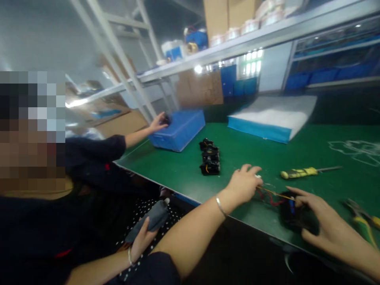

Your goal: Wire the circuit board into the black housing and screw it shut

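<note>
My left hand (pixel 244 184) is closed in a pinch on thin red and yellow wires (pixel 271 194) with a small white end. The wires run to a small black part (pixel 292 215) lying on the green table (pixel 261 150) near its front edge. My right hand (pixel 322 223) rests on that black part, fingers curled over it and holding it down. A silver bracelet sits on my left wrist.
Three black parts (pixel 210 157) stand in a row mid-table. A yellow-handled screwdriver (pixel 299 173) lies right of my left hand, pliers (pixel 363 221) at the far right. A co-worker on the left reaches a hand (pixel 158 121) into a blue bin (pixel 179 128). A foam-filled blue tray (pixel 271 114) sits behind.
</note>
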Tool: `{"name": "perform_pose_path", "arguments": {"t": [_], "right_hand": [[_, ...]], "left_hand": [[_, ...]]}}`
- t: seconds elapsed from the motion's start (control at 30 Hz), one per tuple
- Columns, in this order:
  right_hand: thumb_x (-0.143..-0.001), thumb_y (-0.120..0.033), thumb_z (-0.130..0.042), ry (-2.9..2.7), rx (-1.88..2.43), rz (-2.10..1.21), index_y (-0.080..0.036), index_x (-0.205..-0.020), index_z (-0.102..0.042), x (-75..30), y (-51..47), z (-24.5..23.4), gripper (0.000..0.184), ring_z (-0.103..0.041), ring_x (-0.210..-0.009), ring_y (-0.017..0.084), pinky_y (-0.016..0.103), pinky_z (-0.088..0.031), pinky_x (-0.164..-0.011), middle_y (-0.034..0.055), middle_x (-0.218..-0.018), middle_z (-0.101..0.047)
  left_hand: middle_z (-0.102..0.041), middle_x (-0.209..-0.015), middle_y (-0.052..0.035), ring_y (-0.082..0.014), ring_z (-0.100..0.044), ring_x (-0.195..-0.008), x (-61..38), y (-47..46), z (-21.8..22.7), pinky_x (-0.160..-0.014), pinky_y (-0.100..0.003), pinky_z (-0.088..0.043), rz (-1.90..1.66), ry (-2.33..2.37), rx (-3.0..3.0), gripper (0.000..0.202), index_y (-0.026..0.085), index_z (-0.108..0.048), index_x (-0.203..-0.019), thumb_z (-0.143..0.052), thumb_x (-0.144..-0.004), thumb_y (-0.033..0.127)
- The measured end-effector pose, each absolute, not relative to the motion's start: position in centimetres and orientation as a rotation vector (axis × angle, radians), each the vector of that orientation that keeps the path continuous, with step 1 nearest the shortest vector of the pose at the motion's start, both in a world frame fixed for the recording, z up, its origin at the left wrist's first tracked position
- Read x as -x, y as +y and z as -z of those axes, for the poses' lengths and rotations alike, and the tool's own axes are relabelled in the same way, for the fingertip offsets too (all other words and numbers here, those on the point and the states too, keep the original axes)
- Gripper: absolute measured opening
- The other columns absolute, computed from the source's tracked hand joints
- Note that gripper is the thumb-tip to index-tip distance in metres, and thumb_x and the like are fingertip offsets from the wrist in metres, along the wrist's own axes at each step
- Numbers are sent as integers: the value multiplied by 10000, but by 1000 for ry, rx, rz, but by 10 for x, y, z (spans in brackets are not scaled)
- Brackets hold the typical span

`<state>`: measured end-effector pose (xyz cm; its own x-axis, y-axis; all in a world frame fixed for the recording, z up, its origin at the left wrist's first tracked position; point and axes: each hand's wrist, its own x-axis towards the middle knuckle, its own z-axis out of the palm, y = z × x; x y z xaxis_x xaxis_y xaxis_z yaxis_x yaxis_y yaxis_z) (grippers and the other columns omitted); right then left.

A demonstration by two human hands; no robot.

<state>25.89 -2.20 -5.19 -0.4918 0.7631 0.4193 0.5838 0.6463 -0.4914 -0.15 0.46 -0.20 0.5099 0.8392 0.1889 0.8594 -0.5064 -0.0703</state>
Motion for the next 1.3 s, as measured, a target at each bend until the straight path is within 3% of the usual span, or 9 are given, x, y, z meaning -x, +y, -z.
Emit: {"name": "perform_pose_path", "arguments": {"t": [0.2,0.3,0.43,0.53,0.7,0.93,1.07,1.17,1.3], "right_hand": [[-734,-270,-598,-2239,1080,-553,-244,-1000,-441,-248,-25,45,310,-429,-1243,278,496,-350,-1024,91,-1398,-397],[-746,-324,-640,-2120,1097,-576,-240,-911,-424,-236,-25,50,284,-469,-1193,264,466,-377,-1000,95,-1339,-442],[-702,-273,-674,-1966,1060,-563,-239,-919,-436,-226,-23,63,324,-473,-1182,261,439,-398,-983,96,-1289,-476],[-691,-248,-672,-1962,1020,-517,-247,-1099,-468,-221,-22,66,457,-448,-1207,283,484,-366,-1009,95,-1299,-482],[-680,-269,-687,-1938,1141,-443,-265,-1317,-386,-220,-23,64,704,-418,-1222,294,493,-357,-1013,83,-1297,-492],[-691,-191,-616,-1941,1155,-455,-272,-1273,-410,-223,-23,64,623,-374,-1282,271,488,-319,-1044,49,-1371,-462],[-707,-194,-591,-1956,1171,-442,-261,-1291,-398,-222,-23,64,619,-352,-1310,266,495,-302,-1061,56,-1405,-428],[-740,-266,-603,-2021,1201,-392,-247,-1374,-329,-219,-29,56,691,-299,-1347,280,509,-277,-1077,76,-1458,-353],[-771,-459,-619,-2081,1312,-248,-219,-1457,-202,-234,-41,43,838,-221,-1379,293,497,-229,-1108,91,-1505,-260]], "left_hand": [[-502,-1164,-2,-182,-578,-911,5,18,1,-739,-284,-497,-30,-1700,2713,400,306,-587,-1033,-736,-668,374],[-480,-1194,3,-186,-585,-945,6,19,-2,-757,-278,-493,-23,-1755,2756,586,318,-564,-1075,-799,-558,464],[-415,-1289,-6,-206,-568,-1017,7,18,-5,-776,-290,-499,144,-1801,2813,703,289,-539,-1081,-830,-472,486],[-448,-1225,-21,-201,-578,-987,11,18,-6,-776,-298,-499,227,-1916,2804,667,249,-541,-1045,-819,-488,489],[-468,-1165,-20,-179,-575,-962,24,18,-2,-865,-299,-471,241,-1962,2930,561,219,-587,-961,-809,-515,479],[-461,-1175,-39,-205,-536,-1021,28,8,0,-926,-329,-446,174,-1842,2983,504,211,-607,-964,-773,-574,483],[-382,-1332,-68,-277,-438,-1178,22,3,1,-990,-389,-404,111,-1748,2975,506,204,-628,-912,-744,-574,563],[-290,-1444,-77,-330,-327,-1280,16,2,3,-1029,-442,-361,43,-1648,3032,569,207,-640,-920,-734,-544,624],[-339,-1427,-58,-327,-289,-1302,6,3,2,-1035,-466,-339,110,-1556,3104,547,242,-652,-950,-694,-587,649]]}}
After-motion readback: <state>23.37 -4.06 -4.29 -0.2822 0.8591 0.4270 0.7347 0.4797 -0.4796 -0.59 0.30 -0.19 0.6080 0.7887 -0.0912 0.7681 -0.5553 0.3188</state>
